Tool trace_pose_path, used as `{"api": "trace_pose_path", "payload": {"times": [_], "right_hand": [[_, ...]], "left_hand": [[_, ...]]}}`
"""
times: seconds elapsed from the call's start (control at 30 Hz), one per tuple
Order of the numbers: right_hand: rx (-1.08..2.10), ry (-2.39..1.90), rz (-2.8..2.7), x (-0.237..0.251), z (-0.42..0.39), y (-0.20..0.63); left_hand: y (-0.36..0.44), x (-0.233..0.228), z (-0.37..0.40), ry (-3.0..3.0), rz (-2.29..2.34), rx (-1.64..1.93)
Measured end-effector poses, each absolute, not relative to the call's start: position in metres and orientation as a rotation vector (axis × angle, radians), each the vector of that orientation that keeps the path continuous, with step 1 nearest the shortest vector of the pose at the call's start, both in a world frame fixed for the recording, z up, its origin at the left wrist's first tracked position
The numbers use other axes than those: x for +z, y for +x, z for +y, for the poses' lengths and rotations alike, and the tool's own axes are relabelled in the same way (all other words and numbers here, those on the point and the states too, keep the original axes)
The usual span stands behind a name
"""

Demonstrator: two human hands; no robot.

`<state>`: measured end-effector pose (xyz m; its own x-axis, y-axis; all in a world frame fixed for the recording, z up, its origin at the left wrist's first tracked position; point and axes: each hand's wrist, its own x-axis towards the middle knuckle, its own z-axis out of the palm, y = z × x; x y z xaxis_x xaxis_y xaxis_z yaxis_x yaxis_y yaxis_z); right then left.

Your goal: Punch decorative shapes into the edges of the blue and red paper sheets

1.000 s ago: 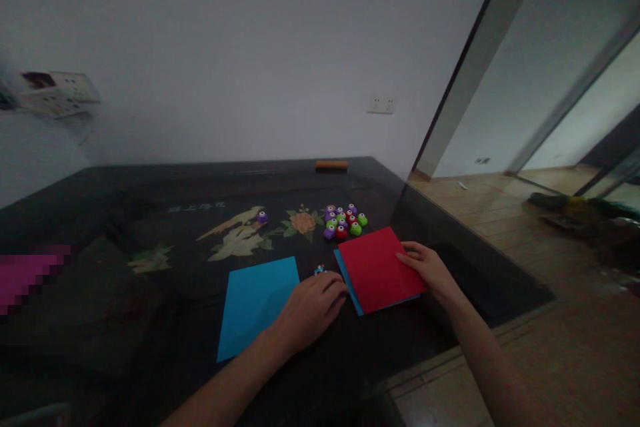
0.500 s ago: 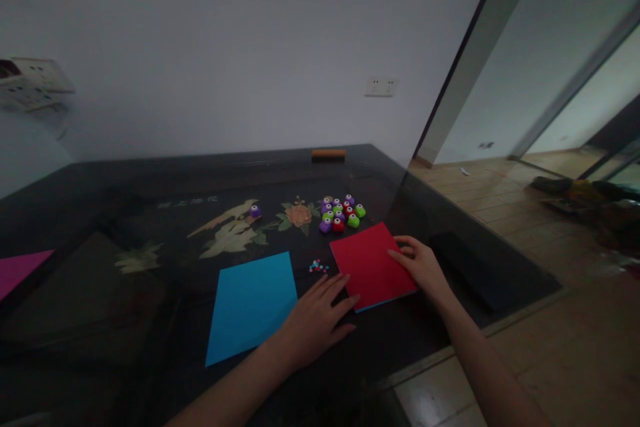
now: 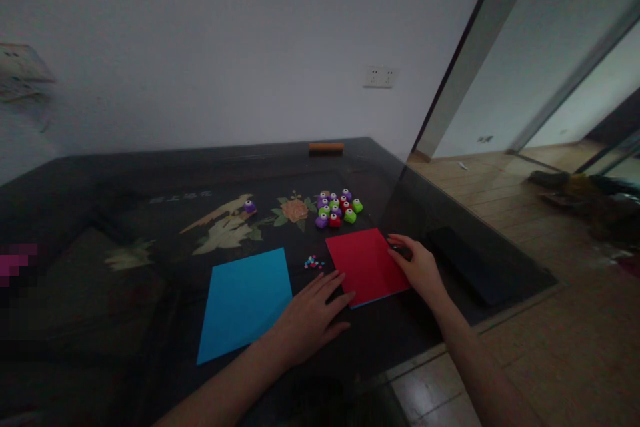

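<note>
Paper (image 3: 366, 261), red, now sat squarer over its blue sheet (image 3: 381, 298), a neater stack, left hand (image 3: 311, 317) spread-fingered, right hand (image 3: 421, 268) with fingers parted from thumb

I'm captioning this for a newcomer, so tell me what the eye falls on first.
Probably the red sheet, bright against the dark table, between the left hand at its left edge and the right hand at its right. The blue sheet lies to its left. Just beyond the red sheet, small purple, green and red toys with eye-like spots sit clustered.
</note>
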<state>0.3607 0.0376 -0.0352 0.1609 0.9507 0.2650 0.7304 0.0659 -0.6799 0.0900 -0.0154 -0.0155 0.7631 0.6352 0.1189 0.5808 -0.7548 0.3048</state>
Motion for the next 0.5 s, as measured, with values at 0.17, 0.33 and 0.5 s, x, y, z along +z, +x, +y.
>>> {"api": "trace_pose_path", "payload": {"times": [0.17,0.33,0.5], "right_hand": [[0.367,-1.744,-1.649,-0.0322,0.0368,0.3596],[0.359,-1.720,-1.627,-0.0325,0.0367,0.3604],[0.349,-1.742,-1.617,-0.0323,0.0360,0.3599]], "left_hand": [[0.0898,-0.0149,-0.0169,2.712,0.935,0.301],[0.0893,-0.0146,-0.0167,2.686,0.915,0.375],[0.0881,-0.0112,-0.0171,2.681,0.903,0.419]]}}
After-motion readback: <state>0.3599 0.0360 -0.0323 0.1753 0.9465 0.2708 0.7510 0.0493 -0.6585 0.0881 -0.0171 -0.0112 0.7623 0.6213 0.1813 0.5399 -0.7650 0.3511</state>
